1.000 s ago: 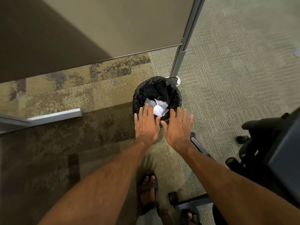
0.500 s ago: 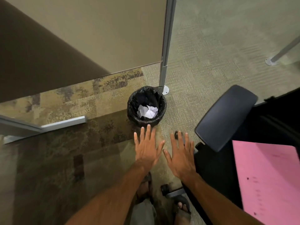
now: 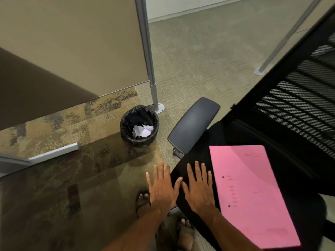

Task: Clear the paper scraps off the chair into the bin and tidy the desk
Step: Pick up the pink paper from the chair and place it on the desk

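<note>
Head view: low in frame, left hand (image 3: 161, 187) and right hand (image 3: 198, 187) are flat, spread, empty; beside them a pink sheet (image 3: 253, 192) on the chair (image 3: 197, 154) looks left to clear, while farther off, mid-frame, scraps (image 3: 143, 131) lie in the bin (image 3: 138, 142).

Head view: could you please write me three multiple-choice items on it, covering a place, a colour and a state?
1. The pink sheet lies: A on the carpet; B on the chair seat; C on the armrest.
2. The bin liner is: A white; B pink; C black.
3. The left hand and right hand are: A open, holding nothing; B gripping scraps; C fists.
Answers: B, it covers part of the black seat; C, black plastic wraps the rim; A, all fingers are straight and spread.
</note>
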